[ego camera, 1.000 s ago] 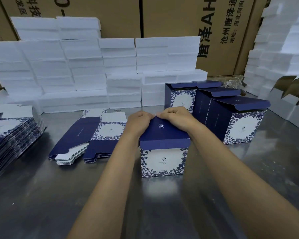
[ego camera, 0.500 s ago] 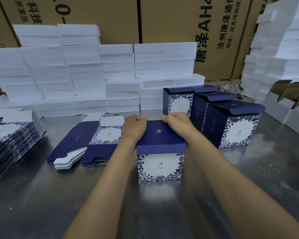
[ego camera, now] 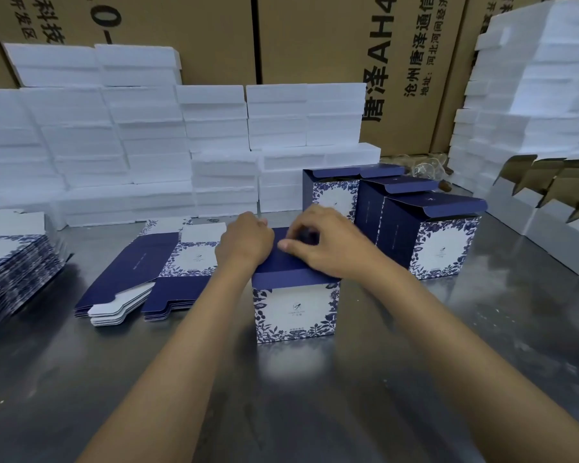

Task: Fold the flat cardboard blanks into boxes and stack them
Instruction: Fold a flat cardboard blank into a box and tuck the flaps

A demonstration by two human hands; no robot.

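In front of the foam stacks (ego camera: 214, 155), on the steel table (ego camera: 315, 412), stands the box (ego camera: 295, 309) being closed. The left hand (ego camera: 244, 242) rests on the left side of its dark blue lid, fingers bent over the far edge; how firmly it grips I cannot tell. The right hand (ego camera: 328, 245) lies on the lid with fingers curled, pinching the flap at the back. The card looks thin and light, easy to dent, so I think it is best held by the side walls, near the corners. The finished boxes (ego camera: 432, 235) stand just right of it, the flat blanks (ego camera: 154, 272) just left. Toward the person the table gives free room for moving
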